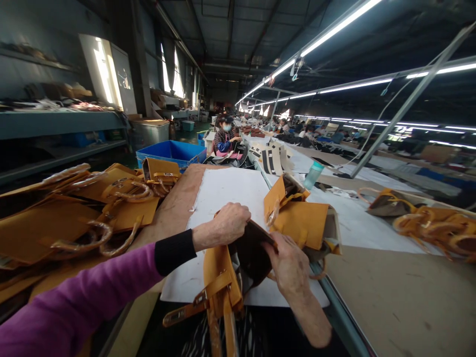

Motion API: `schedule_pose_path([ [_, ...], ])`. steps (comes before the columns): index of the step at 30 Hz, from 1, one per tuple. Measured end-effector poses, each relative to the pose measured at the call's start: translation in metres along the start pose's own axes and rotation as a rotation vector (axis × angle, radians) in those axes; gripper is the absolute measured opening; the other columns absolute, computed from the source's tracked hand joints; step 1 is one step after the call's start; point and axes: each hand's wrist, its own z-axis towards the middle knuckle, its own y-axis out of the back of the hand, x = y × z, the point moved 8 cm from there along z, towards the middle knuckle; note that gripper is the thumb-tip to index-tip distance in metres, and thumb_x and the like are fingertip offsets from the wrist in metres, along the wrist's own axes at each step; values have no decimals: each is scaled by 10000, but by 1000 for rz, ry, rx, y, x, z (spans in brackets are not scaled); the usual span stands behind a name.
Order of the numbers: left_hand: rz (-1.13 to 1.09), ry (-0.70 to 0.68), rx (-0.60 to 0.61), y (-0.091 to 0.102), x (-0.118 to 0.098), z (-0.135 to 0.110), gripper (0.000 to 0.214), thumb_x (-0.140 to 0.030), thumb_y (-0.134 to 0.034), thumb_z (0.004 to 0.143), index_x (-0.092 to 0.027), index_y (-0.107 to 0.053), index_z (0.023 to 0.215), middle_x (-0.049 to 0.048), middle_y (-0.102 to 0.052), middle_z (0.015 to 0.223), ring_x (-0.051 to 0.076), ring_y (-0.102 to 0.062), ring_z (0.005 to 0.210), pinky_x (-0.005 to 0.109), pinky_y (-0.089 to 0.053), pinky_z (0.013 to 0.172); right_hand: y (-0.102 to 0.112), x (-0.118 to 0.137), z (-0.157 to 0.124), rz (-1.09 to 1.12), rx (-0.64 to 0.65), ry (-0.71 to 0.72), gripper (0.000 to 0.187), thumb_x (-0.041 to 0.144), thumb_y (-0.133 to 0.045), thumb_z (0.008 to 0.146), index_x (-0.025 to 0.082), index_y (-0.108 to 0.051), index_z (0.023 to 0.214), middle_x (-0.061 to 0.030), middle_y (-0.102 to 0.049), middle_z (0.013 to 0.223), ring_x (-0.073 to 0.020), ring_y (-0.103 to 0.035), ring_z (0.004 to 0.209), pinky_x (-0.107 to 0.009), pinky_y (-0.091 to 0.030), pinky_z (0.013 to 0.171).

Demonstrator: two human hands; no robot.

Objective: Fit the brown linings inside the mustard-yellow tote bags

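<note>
My left hand is closed over the top edge of a mustard-yellow handbag that stands open in front of me. My right hand grips the bag's dark brown inner flap from the other side, fingers curled over it. The bag's strap with a metal buckle hangs down toward me. Another yellow handbag lies just beyond my right hand on white paper.
Several yellow bags with wrapped handles are piled at the left and at the right. A blue bin stands behind the left pile. A teal bottle stands on the table. A seated person works farther back.
</note>
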Motion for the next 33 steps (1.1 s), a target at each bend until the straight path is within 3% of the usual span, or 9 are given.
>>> schedule_pose_path([
  [12, -71, 55, -21, -1, 8, 2, 176, -142, -468, 779, -150, -643, 762, 67, -670, 839, 203, -614, 807, 279, -451, 711, -8, -18, 10, 320, -54, 41, 322, 391, -395, 910, 188, -629, 823, -50, -645, 797, -169, -591, 760, -252, -407, 663],
  [15, -58, 70, -26, -2, 7, 2, 170, -145, -466, 777, -142, -636, 770, 87, -670, 842, 218, -622, 788, 297, -458, 691, -4, -13, 9, 208, -83, 56, 316, 375, -376, 921, 193, -622, 842, -48, -637, 786, -170, -580, 751, -263, -392, 659],
  [20, -3, 85, -64, 1, 7, 2, 215, -124, -425, 790, -133, -638, 769, 103, -670, 834, 223, -630, 767, 312, -466, 681, 7, 18, 8, -216, -126, 195, 234, 316, -466, 887, 160, -579, 1020, -90, -627, 869, -230, -524, 825, -341, -341, 704],
  [23, 16, 109, -66, -1, 7, 3, 233, -136, -415, 805, -125, -646, 779, 112, -672, 831, 229, -633, 766, 319, -471, 686, 6, 27, 9, -282, -115, 211, 274, 313, -510, 861, 127, -549, 1058, -107, -615, 877, -243, -512, 814, -357, -337, 693],
  [27, 50, 124, -71, -4, 6, 5, 244, -156, -411, 808, -117, -652, 798, 121, -672, 812, 233, -638, 740, 328, -474, 683, -1, 19, 12, -168, -111, 141, 132, 277, -492, 869, 169, -566, 877, -80, -617, 820, -231, -527, 812, -339, -350, 711],
  [33, 36, 131, -82, -3, 6, 4, 249, -162, -411, 803, -124, -657, 792, 116, -675, 804, 233, -634, 733, 323, -463, 668, -11, -4, 20, 202, -88, 33, 211, 295, -451, 878, 194, -614, 789, -40, -631, 751, -184, -556, 761, -271, -364, 661],
])
